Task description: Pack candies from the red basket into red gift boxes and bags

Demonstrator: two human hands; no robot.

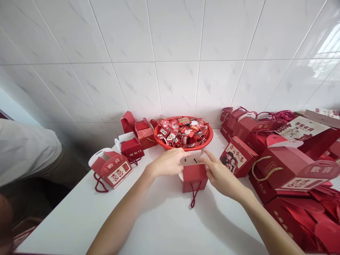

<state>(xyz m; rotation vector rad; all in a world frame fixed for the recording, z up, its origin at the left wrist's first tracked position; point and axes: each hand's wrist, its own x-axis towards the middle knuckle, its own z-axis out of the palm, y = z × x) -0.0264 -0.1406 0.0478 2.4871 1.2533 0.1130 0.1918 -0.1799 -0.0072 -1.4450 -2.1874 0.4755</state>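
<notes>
Centrally, fingers on glossy red box.

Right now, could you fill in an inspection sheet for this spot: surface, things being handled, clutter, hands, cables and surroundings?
Surface: white tabletop, set against the wall.
Things in hand: small red box, upright with its white-lined flap raised and a red cord loop hanging in front.
Clutter: red basin of wrapped sweets behind that box; red boxes at left, some open; more piled at right.
Hands: left hand and right hand at either side of the raised flap; exact grip unclear.
Cables: nothing seen, only cord handles on boxes.
Surroundings: pale tiled wall behind; a person in a light top at the left edge.
</notes>
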